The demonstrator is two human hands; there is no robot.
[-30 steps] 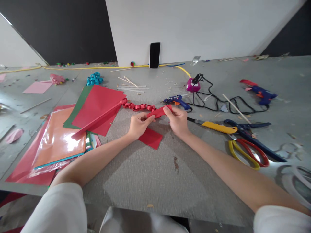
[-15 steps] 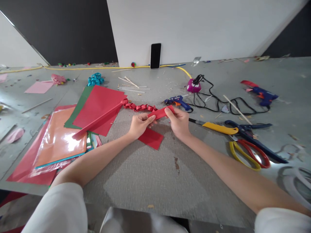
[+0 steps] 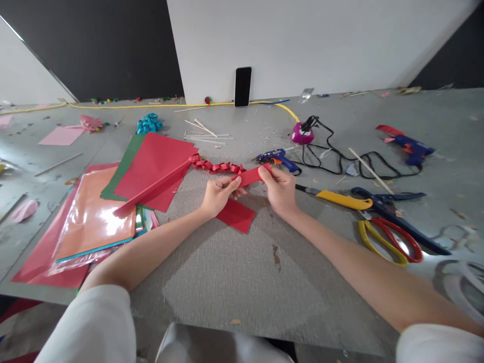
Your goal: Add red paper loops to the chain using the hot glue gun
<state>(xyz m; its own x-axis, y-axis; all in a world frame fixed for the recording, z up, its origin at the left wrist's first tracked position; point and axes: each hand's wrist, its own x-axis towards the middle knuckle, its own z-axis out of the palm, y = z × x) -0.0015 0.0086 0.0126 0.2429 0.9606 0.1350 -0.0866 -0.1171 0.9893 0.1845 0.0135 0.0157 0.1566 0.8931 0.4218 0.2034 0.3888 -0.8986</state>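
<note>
A narrow red paper strip [image 3: 250, 177] is stretched between my two hands above the grey table. My left hand [image 3: 218, 196] pinches its left end between thumb and fingers. At the other end, my right hand [image 3: 279, 189] grips the strip with the thumb on top. Just below lies a wider red paper piece [image 3: 237, 216], partly under my left hand. Behind the hands runs a folded red paper chain [image 3: 215, 166], reaching left to a long red paper roll or folded strip [image 3: 159, 184] on the paper sheets.
Red sheets [image 3: 155, 156], a green sheet [image 3: 123, 169] and an orange packet [image 3: 98, 212] lie left. Rightward are a blue glue gun [image 3: 278, 159], a yellow cutter [image 3: 344, 199], scissors [image 3: 389, 239], and a second glue gun [image 3: 414, 149] with black cords. A phone [image 3: 242, 87] leans on the wall.
Almost nothing differs. Both hands keep hold of the red paper strip in nearly the same place; the whole view has shifted very slightly.
</note>
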